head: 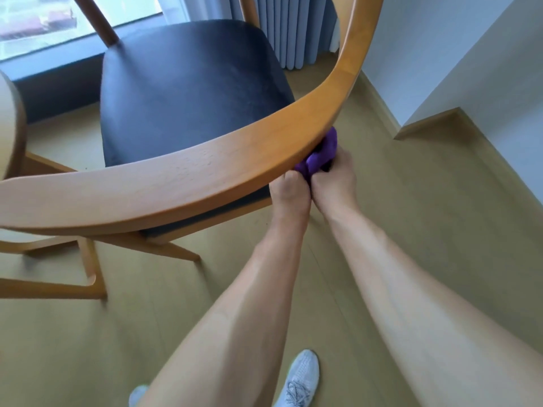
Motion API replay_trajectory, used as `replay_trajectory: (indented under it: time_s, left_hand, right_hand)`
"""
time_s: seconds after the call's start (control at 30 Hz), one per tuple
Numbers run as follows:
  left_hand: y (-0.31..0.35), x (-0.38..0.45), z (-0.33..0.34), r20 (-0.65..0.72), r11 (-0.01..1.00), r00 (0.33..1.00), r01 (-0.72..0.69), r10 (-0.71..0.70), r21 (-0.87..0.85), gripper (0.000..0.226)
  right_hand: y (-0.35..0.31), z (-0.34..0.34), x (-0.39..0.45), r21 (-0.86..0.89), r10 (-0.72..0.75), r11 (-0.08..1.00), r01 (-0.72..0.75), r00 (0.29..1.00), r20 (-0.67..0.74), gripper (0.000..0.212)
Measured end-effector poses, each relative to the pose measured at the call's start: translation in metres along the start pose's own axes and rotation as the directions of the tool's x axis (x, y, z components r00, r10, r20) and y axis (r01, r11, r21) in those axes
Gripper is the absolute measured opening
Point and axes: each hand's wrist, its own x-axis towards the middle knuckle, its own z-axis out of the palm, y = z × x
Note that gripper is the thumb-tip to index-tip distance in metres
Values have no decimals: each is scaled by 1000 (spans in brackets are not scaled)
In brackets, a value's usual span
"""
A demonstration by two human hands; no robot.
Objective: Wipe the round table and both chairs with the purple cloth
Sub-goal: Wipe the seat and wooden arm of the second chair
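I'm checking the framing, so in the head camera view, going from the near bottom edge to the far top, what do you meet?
Grey knit sneaker → left hand and right hand gripping the bunched purple cloth → curved wooden chair backrest → dark padded chair seat → blue pleated curtain.

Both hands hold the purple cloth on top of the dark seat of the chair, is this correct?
Not quite. In the head view both hands, left hand and right hand, do hold the purple cloth, but it is not on the dark seat. It is bunched just under the curved wooden backrest of the chair, behind the seat.
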Motion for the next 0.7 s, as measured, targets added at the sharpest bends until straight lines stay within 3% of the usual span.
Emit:
replay_trajectory:
  time_s: [0.1, 0.17, 0.27, 0.33, 0.43, 0.57, 0.7]
  left_hand:
    - [-7, -8, -13, -44, 989, 990, 137, -134, 58, 19]
    - [-5, -27, -24, 7, 993, 994, 110, -110, 45, 19]
    - [12, -65, -44, 168, 995, 982, -93, 83, 49, 22]
    - [29, -87, -58, 296, 958, 922, -279, 249, 64, 14]
    - [65, -104, -79, 414, 886, 832, -449, 370, 111, 17]
    - [132, -102, -116, 412, 766, 723, -637, 554, 90, 21]
    - [194, -80, -178, 369, 608, 626, -774, 687, 179, 15]
  right_hand:
    - [2, -6, -9, -73, 143, 986, -147, 988, -51, 31]
    - [-3, -11, -30, 5, 173, 985, -174, 975, -137, 26]
    - [-17, -17, -77, 176, 159, 977, -117, 956, -245, 31]
    - [-29, -23, -101, 305, 134, 952, -33, 939, -317, 34]
    - [-64, -26, -131, 371, 67, 923, 100, 909, -412, 31]
    - [-128, -1, -157, 301, -76, 923, 239, 882, -466, 28]
    - [-182, 49, -183, 133, -180, 955, 265, 875, -449, 29]
